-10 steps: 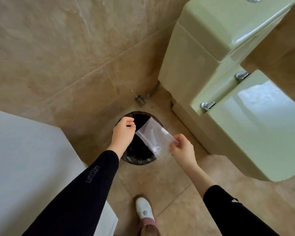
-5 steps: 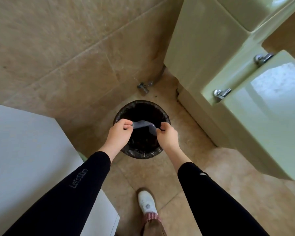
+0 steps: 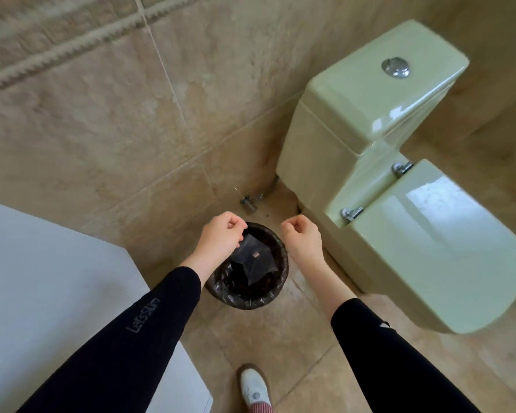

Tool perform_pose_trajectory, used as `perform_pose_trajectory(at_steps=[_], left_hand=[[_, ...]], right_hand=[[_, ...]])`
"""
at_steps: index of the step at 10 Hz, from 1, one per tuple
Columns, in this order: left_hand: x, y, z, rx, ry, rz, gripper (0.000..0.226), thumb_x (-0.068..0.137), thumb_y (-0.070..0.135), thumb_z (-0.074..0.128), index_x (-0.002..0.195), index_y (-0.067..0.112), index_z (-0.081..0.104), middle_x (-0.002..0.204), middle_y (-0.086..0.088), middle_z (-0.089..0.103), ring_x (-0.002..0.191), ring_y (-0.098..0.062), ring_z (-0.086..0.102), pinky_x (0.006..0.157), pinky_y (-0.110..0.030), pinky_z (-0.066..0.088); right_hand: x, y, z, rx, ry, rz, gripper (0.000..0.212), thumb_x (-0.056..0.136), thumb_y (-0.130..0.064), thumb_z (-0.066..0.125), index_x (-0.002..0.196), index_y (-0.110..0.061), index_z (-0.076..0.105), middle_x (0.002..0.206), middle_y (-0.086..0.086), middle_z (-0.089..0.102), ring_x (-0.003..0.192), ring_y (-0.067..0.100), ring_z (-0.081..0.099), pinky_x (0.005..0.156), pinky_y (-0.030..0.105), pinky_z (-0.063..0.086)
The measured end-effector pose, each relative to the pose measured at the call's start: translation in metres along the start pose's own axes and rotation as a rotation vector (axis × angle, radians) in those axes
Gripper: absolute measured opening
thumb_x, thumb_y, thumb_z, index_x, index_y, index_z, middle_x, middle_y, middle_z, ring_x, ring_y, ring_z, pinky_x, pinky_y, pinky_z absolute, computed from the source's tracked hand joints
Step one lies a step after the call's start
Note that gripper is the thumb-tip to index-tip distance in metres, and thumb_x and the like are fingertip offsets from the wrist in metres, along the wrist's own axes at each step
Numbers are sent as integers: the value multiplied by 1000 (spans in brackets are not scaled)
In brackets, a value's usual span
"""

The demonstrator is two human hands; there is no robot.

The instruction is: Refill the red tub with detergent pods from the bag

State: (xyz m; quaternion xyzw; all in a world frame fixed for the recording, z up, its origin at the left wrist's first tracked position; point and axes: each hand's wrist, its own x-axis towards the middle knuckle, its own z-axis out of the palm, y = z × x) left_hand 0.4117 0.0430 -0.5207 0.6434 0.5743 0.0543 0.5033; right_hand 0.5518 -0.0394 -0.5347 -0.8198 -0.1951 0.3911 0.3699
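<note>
An empty clear plastic bag [image 3: 255,259] hangs down into a round black bin [image 3: 282,274] lined with a black bag, on the tiled floor. My left hand [image 3: 221,238] is over the bin's left rim, its fingertips pinched on the bag's top corner. My right hand [image 3: 303,236] hovers over the bin's right rim with its fingers curled and nothing in them, apart from the bag. No red tub and no pods are in view.
A pale green toilet [image 3: 429,254] with its lid down and its cistern [image 3: 370,93] stands close on the right. A white appliance top [image 3: 42,278] fills the lower left. A water valve [image 3: 248,202] sits at the wall base behind the bin. My white shoe [image 3: 255,387] is below.
Both hands brought the bag down over the bin. The right hand has since let go and drawn to the right, and the bag now hangs inside the bin. The view tilted up.
</note>
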Motion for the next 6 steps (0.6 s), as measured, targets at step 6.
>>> perform_pose_trajectory(at_steps=[6], left_hand=[[-279,235,-259,-511,223,511,25,91,2,42,73,12,55,42,8,42,35,-8,28,38,-15,18]], right_hand=[[-255,-341,-113,364,-154,-660,25,78,-5,50,56,-17,48,42,-12,39,44,8,32,43,22,25]])
